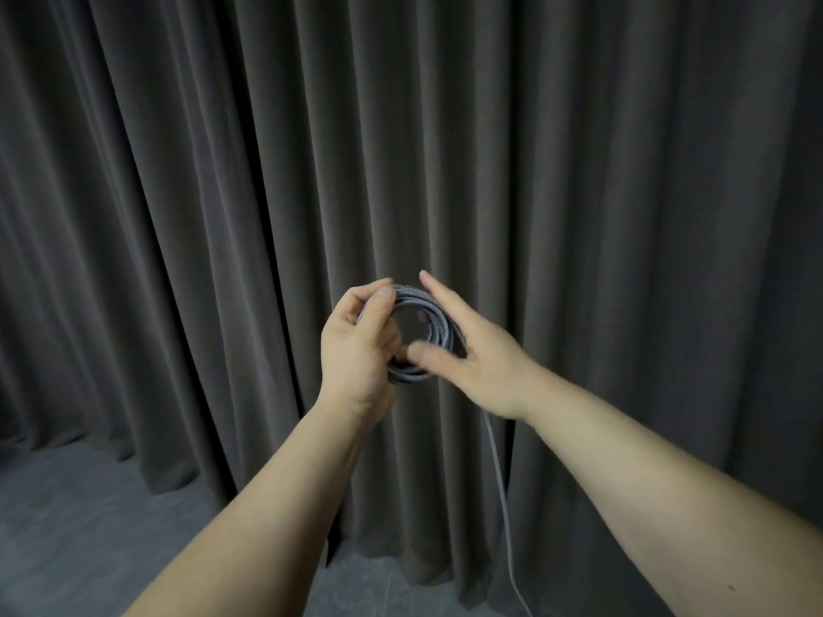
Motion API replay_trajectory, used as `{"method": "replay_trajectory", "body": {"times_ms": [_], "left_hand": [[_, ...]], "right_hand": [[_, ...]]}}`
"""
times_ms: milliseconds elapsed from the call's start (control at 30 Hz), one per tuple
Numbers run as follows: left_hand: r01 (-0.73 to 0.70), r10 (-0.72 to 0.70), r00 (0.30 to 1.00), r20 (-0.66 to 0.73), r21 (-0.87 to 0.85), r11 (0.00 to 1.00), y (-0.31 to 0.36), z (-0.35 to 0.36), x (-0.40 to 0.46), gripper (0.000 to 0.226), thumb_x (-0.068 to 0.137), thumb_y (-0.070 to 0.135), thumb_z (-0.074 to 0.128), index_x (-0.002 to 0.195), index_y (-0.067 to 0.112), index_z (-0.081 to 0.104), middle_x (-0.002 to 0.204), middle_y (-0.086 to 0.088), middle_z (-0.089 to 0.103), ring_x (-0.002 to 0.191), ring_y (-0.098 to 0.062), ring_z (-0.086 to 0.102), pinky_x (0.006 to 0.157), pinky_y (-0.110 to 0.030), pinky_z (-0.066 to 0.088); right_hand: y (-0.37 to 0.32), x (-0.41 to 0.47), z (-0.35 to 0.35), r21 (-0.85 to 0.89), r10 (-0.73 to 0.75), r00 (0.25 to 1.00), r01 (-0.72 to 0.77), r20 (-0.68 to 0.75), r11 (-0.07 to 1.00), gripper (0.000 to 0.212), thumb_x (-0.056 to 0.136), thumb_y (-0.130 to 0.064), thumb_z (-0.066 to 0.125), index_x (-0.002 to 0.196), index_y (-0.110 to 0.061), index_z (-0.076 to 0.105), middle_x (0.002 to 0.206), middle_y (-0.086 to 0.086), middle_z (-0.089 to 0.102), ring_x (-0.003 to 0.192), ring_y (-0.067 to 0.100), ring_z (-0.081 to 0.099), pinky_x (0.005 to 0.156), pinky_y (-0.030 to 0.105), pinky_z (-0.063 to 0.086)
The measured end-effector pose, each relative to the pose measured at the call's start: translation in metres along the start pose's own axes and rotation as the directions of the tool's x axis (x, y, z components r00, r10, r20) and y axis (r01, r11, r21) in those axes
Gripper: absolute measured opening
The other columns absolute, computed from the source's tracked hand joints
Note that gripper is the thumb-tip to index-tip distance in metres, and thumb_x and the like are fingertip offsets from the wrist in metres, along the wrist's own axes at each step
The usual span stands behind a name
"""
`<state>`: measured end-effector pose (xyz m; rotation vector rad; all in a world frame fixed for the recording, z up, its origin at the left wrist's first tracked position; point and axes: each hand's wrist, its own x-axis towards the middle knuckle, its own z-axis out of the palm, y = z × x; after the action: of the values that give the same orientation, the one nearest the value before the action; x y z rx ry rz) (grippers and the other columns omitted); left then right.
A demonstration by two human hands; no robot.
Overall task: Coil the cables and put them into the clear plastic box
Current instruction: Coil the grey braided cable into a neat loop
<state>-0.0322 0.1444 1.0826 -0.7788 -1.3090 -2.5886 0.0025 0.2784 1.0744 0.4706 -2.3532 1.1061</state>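
Observation:
A grey braided cable is wound into several round loops, held up in front of me at chest height. My left hand grips the coil's left side, thumb on top and fingers curled through the loops. My right hand lies against the coil's right side with fingers stretched out straight; its thumb is blurred across the lower loops. A loose tail of the cable hangs from under my right wrist down to the bottom edge of the view. The clear plastic box is not in view.
A dark grey pleated curtain fills the whole background. Grey carpeted floor shows at the lower left below the curtain's hem.

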Motion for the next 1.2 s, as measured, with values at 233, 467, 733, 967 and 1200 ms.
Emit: {"method": "replay_trajectory", "body": {"times_ms": [233, 467, 733, 967, 1200], "left_hand": [[-0.059, 0.059, 0.998, 0.010, 0.038, 0.998, -0.008, 0.003, 0.001, 0.005, 0.096, 0.016, 0.056, 0.094, 0.013, 0.059, 0.052, 0.005, 0.035, 0.040, -0.005, 0.029, 0.043, -0.021, 0.034], [-0.170, 0.169, 0.985, 0.018, 0.188, 0.967, -0.015, 0.005, -0.001, 0.006, 0.095, 0.021, 0.056, 0.098, 0.015, 0.058, 0.053, 0.003, 0.046, 0.048, -0.013, 0.044, 0.054, -0.028, 0.043], [-0.128, 0.136, 0.990, -0.031, 0.192, 0.973, -0.018, 0.013, -0.002, 0.011, 0.099, 0.015, 0.052, 0.091, 0.014, 0.059, 0.051, 0.009, 0.041, 0.044, -0.006, 0.034, 0.045, -0.021, 0.035], [-0.186, 0.138, 0.977, 0.162, 0.332, 0.925, -0.022, 0.011, -0.009, 0.018, 0.099, 0.021, 0.050, 0.116, 0.024, 0.053, 0.061, 0.009, 0.053, 0.059, -0.009, 0.052, 0.064, -0.024, 0.049], [-0.123, 0.102, 0.988, 0.116, 0.185, 0.975, -0.016, 0.016, -0.008, 0.019, 0.095, 0.026, 0.050, 0.110, 0.016, 0.056, 0.051, 0.004, 0.043, 0.046, -0.010, 0.042, 0.053, -0.024, 0.043]], "right_hand": [[-0.001, 0.001, 0.009, -0.183, 0.037, 0.983, -0.070, -0.181, 0.981, 0.041, 0.099, -0.024, 0.041, 0.140, -0.026, 0.036, 0.117, 0.003, 0.064, 0.104, 0.024, 0.059, 0.087, 0.030, 0.044], [0.003, 0.005, 0.009, -0.164, 0.017, 0.964, -0.063, -0.266, 0.984, 0.040, 0.098, -0.018, 0.040, 0.137, -0.026, 0.040, 0.113, 0.004, 0.065, 0.102, 0.023, 0.060, 0.088, 0.033, 0.046], [0.003, 0.005, 0.013, -0.020, 0.032, 0.934, -0.042, -0.357, 0.999, 0.033, 0.098, -0.043, 0.038, 0.127, -0.033, 0.049, 0.108, -0.017, 0.063, 0.101, 0.008, 0.058, 0.086, 0.025, 0.044], [0.008, 0.012, 0.008, -0.020, 0.065, 0.879, -0.084, -0.472, 0.996, 0.028, 0.099, -0.043, 0.036, 0.103, -0.028, 0.059, 0.088, -0.010, 0.067, 0.084, 0.011, 0.060, 0.072, 0.028, 0.045], [0.004, 0.013, 0.013, 0.101, 0.128, 0.881, -0.092, -0.456, 0.991, 0.033, 0.100, -0.043, 0.036, 0.084, -0.023, 0.056, 0.060, -0.011, 0.057, 0.058, 0.002, 0.056, 0.061, 0.030, 0.049]]}}
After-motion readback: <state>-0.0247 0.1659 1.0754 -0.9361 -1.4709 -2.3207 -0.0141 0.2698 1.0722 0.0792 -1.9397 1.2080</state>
